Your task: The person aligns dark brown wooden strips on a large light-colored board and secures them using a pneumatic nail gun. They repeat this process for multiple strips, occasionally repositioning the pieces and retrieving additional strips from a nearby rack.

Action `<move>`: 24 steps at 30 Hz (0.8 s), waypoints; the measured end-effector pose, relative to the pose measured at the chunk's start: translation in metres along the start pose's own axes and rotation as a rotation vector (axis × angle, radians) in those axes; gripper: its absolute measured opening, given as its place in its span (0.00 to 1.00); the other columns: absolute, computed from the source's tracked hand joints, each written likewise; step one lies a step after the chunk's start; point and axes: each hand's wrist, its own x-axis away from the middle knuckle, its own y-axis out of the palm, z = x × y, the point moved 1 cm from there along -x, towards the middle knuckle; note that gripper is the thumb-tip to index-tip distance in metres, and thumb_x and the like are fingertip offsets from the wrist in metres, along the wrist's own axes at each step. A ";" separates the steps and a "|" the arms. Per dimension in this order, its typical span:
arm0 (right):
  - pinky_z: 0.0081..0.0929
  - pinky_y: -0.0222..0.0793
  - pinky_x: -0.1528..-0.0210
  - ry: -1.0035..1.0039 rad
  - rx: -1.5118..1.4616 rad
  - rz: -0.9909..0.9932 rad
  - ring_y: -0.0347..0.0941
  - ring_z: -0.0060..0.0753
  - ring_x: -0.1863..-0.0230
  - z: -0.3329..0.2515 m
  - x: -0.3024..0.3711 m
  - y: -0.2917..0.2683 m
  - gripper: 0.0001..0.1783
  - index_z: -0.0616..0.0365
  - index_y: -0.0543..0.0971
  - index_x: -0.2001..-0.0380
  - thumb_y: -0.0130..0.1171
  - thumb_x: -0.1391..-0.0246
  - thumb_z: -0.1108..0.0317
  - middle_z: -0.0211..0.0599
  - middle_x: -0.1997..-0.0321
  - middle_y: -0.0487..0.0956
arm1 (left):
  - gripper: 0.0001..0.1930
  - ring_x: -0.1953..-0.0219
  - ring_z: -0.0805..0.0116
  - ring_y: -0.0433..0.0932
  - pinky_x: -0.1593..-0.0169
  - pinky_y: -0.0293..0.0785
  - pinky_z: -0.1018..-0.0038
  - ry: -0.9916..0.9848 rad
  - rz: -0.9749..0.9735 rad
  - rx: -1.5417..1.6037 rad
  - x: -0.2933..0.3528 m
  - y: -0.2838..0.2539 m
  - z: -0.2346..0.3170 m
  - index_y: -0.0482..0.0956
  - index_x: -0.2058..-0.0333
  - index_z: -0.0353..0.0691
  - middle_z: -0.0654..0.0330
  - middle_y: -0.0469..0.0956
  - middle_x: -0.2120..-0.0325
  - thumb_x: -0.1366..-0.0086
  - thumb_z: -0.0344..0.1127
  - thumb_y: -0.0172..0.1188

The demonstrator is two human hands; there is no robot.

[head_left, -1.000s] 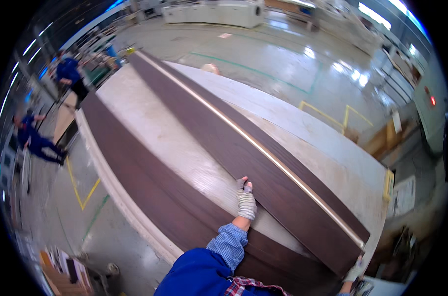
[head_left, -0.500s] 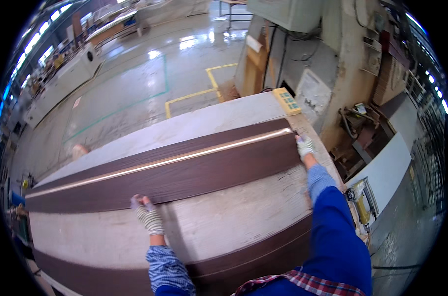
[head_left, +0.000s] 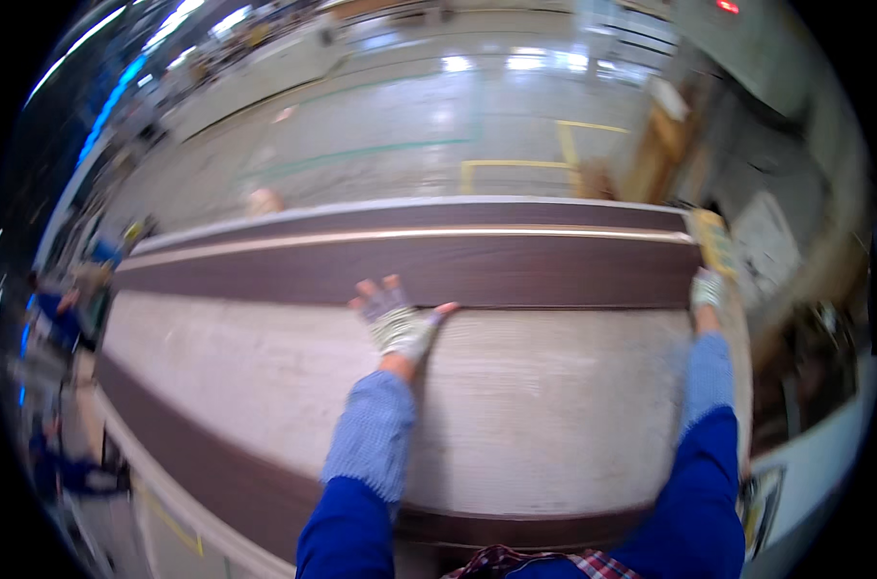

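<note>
Dark brown board (head_left: 573,270) with pale lengthwise strip (head_left: 438,234); lies along the far side of a pale worktable (head_left: 535,405).
Left hand (head_left: 398,326), gloved: fingers spread wide at the board's near edge, grasping nothing visible. Right hand (head_left: 708,289), gloved: at its right end; closure too blurred to tell. Handling, as judged: even pressure, board flat, strip unrubbed.

The place seems to be a factory workshop, because long dark boards (head_left: 554,272) lie on a big worktable (head_left: 554,405), beyond this worktable the shiny floor (head_left: 380,108) carries painted yellow lines (head_left: 515,164), and left of it are people (head_left: 60,315) in blue work clothes.
</note>
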 end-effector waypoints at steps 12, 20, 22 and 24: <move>0.38 0.65 0.52 0.063 0.031 -0.003 0.70 0.53 0.53 0.138 -0.062 0.028 0.26 0.68 0.71 0.53 0.41 0.40 0.54 0.54 0.53 0.74 | 0.62 0.37 0.33 0.20 0.39 0.19 0.44 -0.014 -0.232 0.082 -0.013 0.006 0.042 0.41 0.36 0.37 0.33 0.28 0.38 0.58 0.81 0.42; 0.38 0.64 0.49 0.120 0.020 -0.135 0.68 0.51 0.48 0.114 -0.064 0.024 0.27 0.65 0.69 0.49 0.40 0.39 0.52 0.51 0.48 0.72 | 0.62 0.38 0.30 0.21 0.39 0.23 0.42 -0.020 -0.192 0.066 -0.019 0.010 0.037 0.41 0.36 0.40 0.34 0.28 0.38 0.60 0.82 0.44; 0.37 0.63 0.47 0.167 -0.042 -0.135 0.66 0.51 0.47 0.116 -0.063 0.027 0.28 0.64 0.67 0.47 0.40 0.39 0.51 0.50 0.45 0.70 | 0.62 0.38 0.30 0.21 0.39 0.24 0.42 -0.041 -0.211 0.073 -0.019 0.009 0.038 0.41 0.36 0.41 0.34 0.27 0.38 0.60 0.82 0.44; 0.36 0.62 0.46 0.277 -0.098 -0.095 0.64 0.51 0.45 0.118 -0.063 0.030 0.30 0.63 0.65 0.45 0.40 0.40 0.50 0.49 0.43 0.67 | 0.62 0.38 0.30 0.21 0.39 0.24 0.42 -0.042 -0.240 0.080 -0.019 0.006 0.037 0.41 0.36 0.42 0.35 0.27 0.38 0.60 0.82 0.44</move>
